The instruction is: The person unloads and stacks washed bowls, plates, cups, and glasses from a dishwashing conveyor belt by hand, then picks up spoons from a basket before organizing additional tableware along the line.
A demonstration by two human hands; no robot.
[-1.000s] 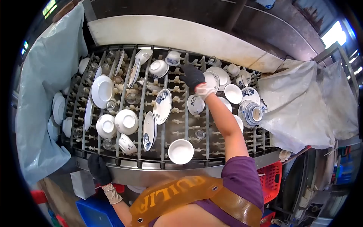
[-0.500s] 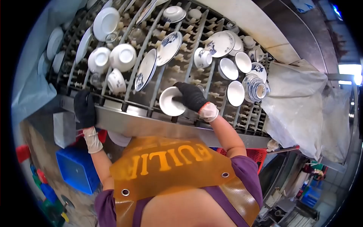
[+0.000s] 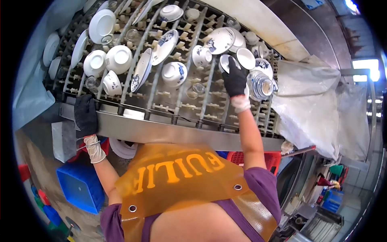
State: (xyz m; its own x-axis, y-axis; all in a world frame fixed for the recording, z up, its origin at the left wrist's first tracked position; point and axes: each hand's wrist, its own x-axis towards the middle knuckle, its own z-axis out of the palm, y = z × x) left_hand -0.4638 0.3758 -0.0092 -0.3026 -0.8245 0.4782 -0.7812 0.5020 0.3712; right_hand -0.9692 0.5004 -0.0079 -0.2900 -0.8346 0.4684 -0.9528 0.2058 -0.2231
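Note:
My right hand (image 3: pixel 236 80), in a black glove over a white one, reaches onto the pegged rack. Its fingers grip the rim of a small white bowl (image 3: pixel 224 63), partly hidden by the hand. More white bowls stand close by, one (image 3: pixel 245 59) just right of the fingertips, along with a stack of blue-patterned bowls (image 3: pixel 261 85). My left hand (image 3: pixel 86 115), gloved the same way, lies with extended fingers over the metal front ledge (image 3: pixel 161 129) and holds nothing. A blue-patterned bowl (image 3: pixel 174 74) sits upside down mid-rack, near a clear glass (image 3: pixel 195 90).
Plates, bowls and glasses lean among the rack's pegs (image 3: pixel 161 103). Plastic sheets hang at the left (image 3: pixel 32 90) and right (image 3: pixel 308 101). Below the ledge are a blue bin (image 3: pixel 80 187) and a red basket (image 3: pixel 274 161).
My right hand has let go of the bowl it held near the ledge; that bowl now rests upside down on the rack. The hand has moved right and away to another bowl. The view has shifted slightly.

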